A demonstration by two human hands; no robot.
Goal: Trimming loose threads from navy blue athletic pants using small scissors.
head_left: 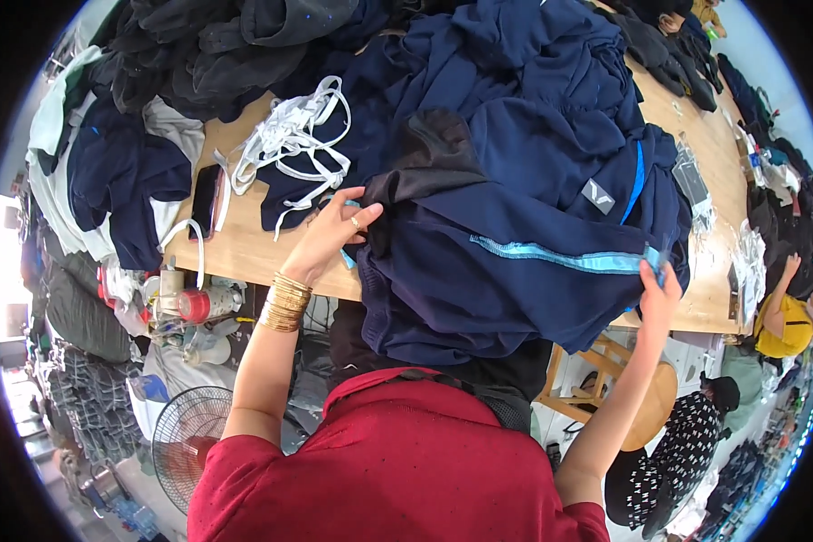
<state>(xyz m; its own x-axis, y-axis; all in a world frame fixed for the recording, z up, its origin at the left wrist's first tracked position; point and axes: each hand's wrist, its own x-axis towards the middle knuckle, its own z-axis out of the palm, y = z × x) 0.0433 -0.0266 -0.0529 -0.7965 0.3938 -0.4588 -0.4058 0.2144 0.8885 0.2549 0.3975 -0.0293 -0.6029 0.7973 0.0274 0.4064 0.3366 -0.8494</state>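
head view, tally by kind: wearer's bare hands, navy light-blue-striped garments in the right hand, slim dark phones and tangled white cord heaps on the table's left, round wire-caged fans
Bare hands: 2 (left hand, right hand)
Navy garment with shiny light-blue stripe: 1
Slim dark phone: 1
Tangled white cord heap: 1
Round wire-caged fan: 1
Total: 6

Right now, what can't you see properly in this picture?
Head view: small light-blue bit, partly covered by the bare left hand; unclear what it is.
Head view: round tan wooden seat, partly blocked by the bare right forearm.
Head view: heaped black cloth, cut off by the upper edge.
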